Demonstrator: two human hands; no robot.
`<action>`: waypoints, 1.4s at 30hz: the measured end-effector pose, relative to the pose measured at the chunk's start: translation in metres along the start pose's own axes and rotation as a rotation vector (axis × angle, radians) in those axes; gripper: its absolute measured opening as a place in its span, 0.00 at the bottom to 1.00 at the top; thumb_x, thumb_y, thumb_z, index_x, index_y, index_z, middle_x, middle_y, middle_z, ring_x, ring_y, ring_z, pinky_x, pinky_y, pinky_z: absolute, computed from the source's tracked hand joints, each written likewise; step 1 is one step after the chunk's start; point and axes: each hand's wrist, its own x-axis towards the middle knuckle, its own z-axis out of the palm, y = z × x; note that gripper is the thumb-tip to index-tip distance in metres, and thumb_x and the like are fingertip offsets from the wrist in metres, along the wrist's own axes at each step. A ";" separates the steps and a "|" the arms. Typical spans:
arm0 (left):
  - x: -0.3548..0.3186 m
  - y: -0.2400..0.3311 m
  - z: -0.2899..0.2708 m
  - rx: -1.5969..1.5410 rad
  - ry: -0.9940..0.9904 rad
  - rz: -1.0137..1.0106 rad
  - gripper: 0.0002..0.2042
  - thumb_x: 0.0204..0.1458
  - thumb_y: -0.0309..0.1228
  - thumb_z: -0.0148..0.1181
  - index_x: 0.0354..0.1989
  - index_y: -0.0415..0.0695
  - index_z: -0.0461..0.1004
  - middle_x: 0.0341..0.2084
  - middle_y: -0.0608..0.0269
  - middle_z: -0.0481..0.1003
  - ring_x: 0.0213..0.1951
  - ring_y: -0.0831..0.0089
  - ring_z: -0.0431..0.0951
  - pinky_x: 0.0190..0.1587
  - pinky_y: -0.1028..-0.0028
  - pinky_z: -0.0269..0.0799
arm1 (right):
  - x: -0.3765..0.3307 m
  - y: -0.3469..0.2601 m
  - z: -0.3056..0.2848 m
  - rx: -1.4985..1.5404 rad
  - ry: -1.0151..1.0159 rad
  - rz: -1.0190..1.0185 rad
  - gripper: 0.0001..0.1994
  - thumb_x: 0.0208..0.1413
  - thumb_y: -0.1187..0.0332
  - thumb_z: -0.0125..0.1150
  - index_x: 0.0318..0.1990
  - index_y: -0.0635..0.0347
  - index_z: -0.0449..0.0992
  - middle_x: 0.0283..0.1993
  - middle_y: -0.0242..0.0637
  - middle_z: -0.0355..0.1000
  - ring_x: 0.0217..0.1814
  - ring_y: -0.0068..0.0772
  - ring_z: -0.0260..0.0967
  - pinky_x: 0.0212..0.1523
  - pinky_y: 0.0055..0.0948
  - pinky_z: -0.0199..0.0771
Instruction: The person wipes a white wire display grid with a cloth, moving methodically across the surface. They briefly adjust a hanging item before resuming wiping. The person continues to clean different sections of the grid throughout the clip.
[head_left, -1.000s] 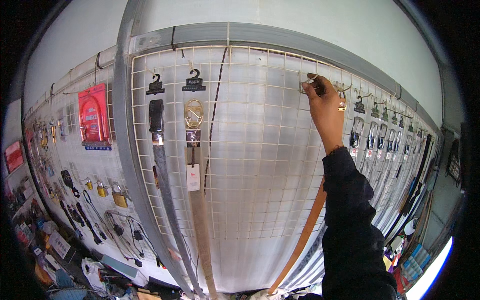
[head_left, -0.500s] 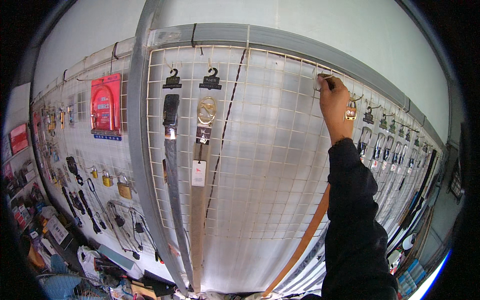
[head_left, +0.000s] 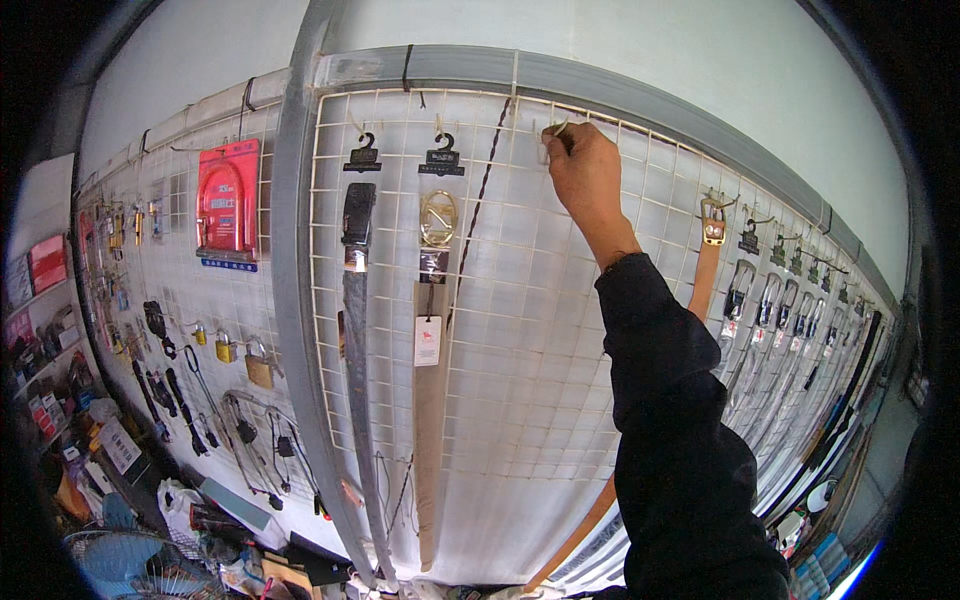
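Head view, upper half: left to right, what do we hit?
Red package, grey post, black-buckled belt, gold-buckled belt, dark twisted cord, right hand, tan belt, silver-buckled belts.

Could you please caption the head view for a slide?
The right hand holds a hook at the grid, between belts.

A smooth off-white wall (head_left: 450, 25) shows above a long grey metal beam (head_left: 450, 68), which meets an upright grey metal post (head_left: 297, 250) toward the left. Pale, crowded shelves (head_left: 40, 300) stand far left. Bright white light (head_left: 858, 578) shows low at the near right.
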 end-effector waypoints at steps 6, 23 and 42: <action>-0.007 -0.028 0.007 -0.184 -0.030 -0.043 0.16 0.61 0.45 0.65 0.42 0.44 0.82 0.32 0.52 0.83 0.36 0.62 0.85 0.41 0.65 0.82 | -0.025 0.004 0.005 0.024 -0.012 -0.053 0.10 0.59 0.69 0.65 0.45 0.64 0.84 0.39 0.54 0.77 0.38 0.59 0.77 0.41 0.48 0.77; 0.151 0.173 -0.014 -0.290 0.199 0.599 0.18 0.60 0.40 0.66 0.49 0.39 0.74 0.34 0.54 0.82 0.38 0.66 0.84 0.43 0.64 0.80 | -0.416 -0.156 -0.149 1.011 -0.872 0.803 0.42 0.65 0.51 0.67 0.77 0.59 0.51 0.63 0.57 0.73 0.66 0.49 0.72 0.67 0.42 0.71; 0.288 0.478 0.010 0.481 0.404 1.433 0.25 0.53 0.32 0.68 0.62 0.47 0.73 0.64 0.44 0.69 0.71 0.45 0.61 0.73 0.45 0.51 | -0.127 0.035 -0.193 -0.064 0.022 0.014 0.29 0.51 0.80 0.61 0.64 0.54 0.72 0.56 0.53 0.68 0.53 0.63 0.73 0.51 0.45 0.79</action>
